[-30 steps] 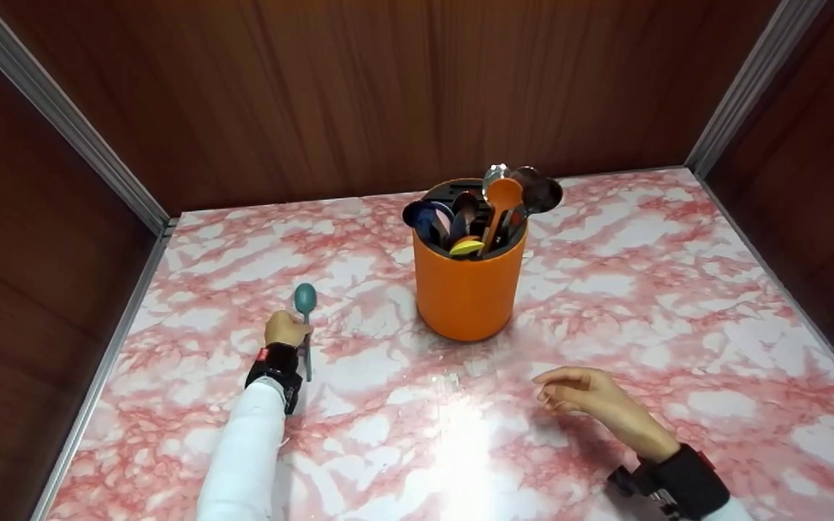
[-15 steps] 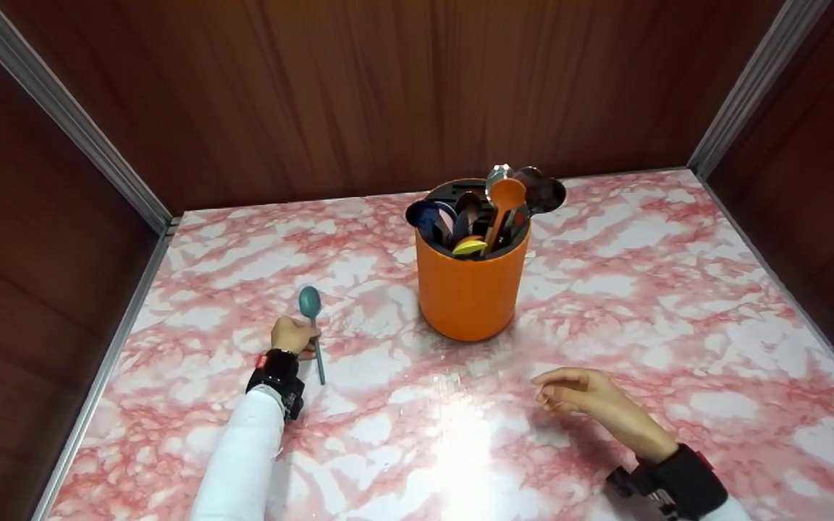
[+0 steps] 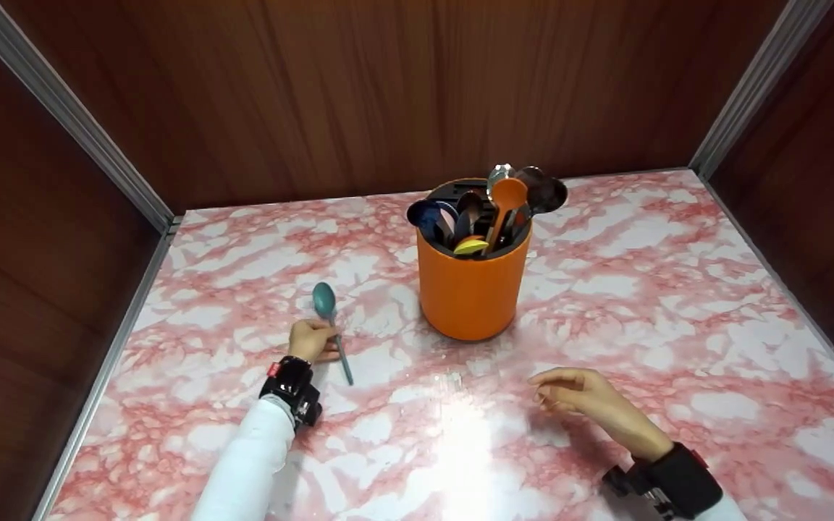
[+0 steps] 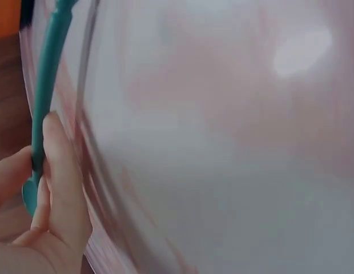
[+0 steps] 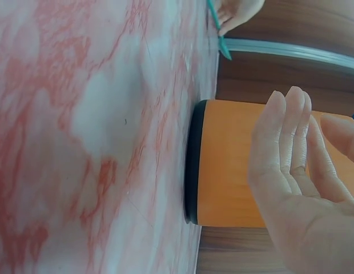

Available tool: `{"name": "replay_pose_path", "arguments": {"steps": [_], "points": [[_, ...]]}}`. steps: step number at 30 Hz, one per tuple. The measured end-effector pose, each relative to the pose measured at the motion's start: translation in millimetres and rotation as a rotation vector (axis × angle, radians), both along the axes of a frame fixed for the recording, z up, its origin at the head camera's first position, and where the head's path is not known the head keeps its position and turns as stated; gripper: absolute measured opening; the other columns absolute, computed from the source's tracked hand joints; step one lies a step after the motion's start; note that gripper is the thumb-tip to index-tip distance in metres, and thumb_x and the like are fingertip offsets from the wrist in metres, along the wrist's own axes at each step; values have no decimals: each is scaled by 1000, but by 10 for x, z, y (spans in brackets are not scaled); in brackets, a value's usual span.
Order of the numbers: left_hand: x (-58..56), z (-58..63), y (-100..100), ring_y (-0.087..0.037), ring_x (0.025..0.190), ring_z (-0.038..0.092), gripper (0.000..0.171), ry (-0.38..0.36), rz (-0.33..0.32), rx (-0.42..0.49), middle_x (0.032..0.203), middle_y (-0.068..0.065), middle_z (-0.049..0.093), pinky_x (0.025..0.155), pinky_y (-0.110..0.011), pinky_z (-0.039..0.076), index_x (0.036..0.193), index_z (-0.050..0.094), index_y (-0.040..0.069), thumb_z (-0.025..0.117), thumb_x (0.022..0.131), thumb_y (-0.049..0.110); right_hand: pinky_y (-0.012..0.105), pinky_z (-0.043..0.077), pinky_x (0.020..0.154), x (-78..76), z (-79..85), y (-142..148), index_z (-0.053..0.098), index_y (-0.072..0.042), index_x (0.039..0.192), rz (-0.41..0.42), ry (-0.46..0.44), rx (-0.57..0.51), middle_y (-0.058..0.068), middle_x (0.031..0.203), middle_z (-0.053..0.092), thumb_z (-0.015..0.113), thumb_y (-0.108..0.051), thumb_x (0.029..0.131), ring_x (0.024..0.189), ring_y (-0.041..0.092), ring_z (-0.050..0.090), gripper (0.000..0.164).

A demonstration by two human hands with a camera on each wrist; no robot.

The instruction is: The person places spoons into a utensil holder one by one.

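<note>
A teal spoon (image 3: 324,299) is pinched at its handle between the thumb and fingers of my left hand (image 3: 310,340), left of the orange holder. Its bowl points toward the back wall, and its handle end slants toward me and to the right. In the left wrist view the spoon's handle (image 4: 47,74) runs up from the fingertips of the left hand (image 4: 60,200). My right hand (image 3: 591,398) is at the right front with fingers loosely bent and nothing in them. The right wrist view shows this hand (image 5: 302,188) in front of the orange holder (image 5: 228,165), palm visible.
An orange cylindrical utensil holder (image 3: 469,297) with a black slotted top stands mid-table. Several spoons stick out of it, among them an orange spoon (image 3: 509,194) and a dark blue one (image 3: 424,213). Brown wood-grain panels (image 3: 359,94) enclose the red-and-white marbled table (image 3: 634,304).
My left hand has shifted to the right with the teal spoon, whose handle end has swung rightward. The right hand has hardly moved.
</note>
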State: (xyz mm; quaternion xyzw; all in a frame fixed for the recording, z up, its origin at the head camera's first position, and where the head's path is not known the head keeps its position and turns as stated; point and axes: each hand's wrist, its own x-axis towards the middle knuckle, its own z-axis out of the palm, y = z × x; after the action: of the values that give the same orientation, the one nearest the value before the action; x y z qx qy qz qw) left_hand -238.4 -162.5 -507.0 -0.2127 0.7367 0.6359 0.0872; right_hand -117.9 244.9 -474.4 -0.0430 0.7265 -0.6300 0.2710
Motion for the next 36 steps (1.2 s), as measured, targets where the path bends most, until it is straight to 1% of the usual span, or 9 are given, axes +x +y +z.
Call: {"name": "replay_pose_path", "arguments": {"steps": [4, 11, 15, 17, 19, 22, 26, 30, 36], "points": [[61, 11, 139, -8, 44, 56, 22, 6, 2, 64, 55, -1, 57, 47, -25, 57, 101, 55, -15, 58, 83, -3, 27, 54, 86, -1, -2, -19, 53, 7, 123, 0, 3, -16, 0, 106, 65, 54, -23, 93, 95, 13, 64, 42], [148, 39, 329, -8, 45, 56, 16, -17, 14, 167, 55, -2, 56, 49, -27, 58, 97, 53, -9, 59, 84, -2, 30, 54, 86, -18, -18, -76, 52, 6, 124, 10, -5, -43, -1, 102, 65, 54, -23, 93, 92, 12, 63, 42], [206, 57, 429, -9, 49, 58, 21, 4, 3, 202, 59, -2, 56, 57, -31, 60, 101, 53, -13, 59, 84, -3, 31, 54, 86, -28, -17, -119, 52, 6, 124, 19, -2, -41, 0, 104, 66, 55, -24, 93, 91, 11, 63, 43], [236, 70, 482, -10, 51, 59, 22, 10, -4, 201, 61, -2, 57, 62, -33, 61, 102, 54, -14, 59, 84, -2, 31, 54, 86, -33, -23, -140, 52, 7, 124, 26, 9, -43, 2, 104, 66, 55, -24, 93, 90, 11, 63, 43], [268, 81, 540, -10, 53, 59, 20, 4, -3, 211, 62, -3, 57, 65, -35, 61, 101, 56, -14, 59, 85, -2, 31, 54, 85, -38, -31, -157, 51, 8, 124, 31, 13, -50, 3, 104, 66, 55, -23, 93, 89, 10, 62, 44], [327, 87, 625, -10, 55, 60, 19, -13, -5, 245, 67, -4, 59, 70, -35, 60, 100, 55, -13, 59, 85, -1, 28, 54, 84, -44, -47, -179, 51, 8, 124, 50, 26, -84, 1, 102, 67, 54, -20, 93, 88, 8, 62, 41], [422, 98, 743, -10, 56, 60, 18, -5, -10, 322, 70, -3, 57, 69, -33, 61, 100, 53, -12, 56, 87, -1, 25, 54, 81, -51, -60, -209, 53, 7, 122, 77, 34, -127, -2, 101, 67, 52, -17, 94, 87, 6, 62, 37], [515, 136, 863, -10, 58, 60, 13, 15, -30, 381, 70, -2, 56, 68, -32, 61, 97, 51, -10, 54, 88, -2, 26, 54, 81, -59, -68, -247, 54, 7, 122, 81, 37, -124, -3, 99, 67, 53, -18, 94, 88, 7, 62, 37], [645, 204, 1046, -12, 60, 61, 7, 9, -62, 443, 71, -2, 55, 72, -34, 60, 91, 49, -3, 55, 87, -2, 23, 54, 80, -69, -74, -311, 52, 10, 122, 90, 67, -123, -3, 98, 67, 53, -16, 94, 87, 7, 62, 39]]}}
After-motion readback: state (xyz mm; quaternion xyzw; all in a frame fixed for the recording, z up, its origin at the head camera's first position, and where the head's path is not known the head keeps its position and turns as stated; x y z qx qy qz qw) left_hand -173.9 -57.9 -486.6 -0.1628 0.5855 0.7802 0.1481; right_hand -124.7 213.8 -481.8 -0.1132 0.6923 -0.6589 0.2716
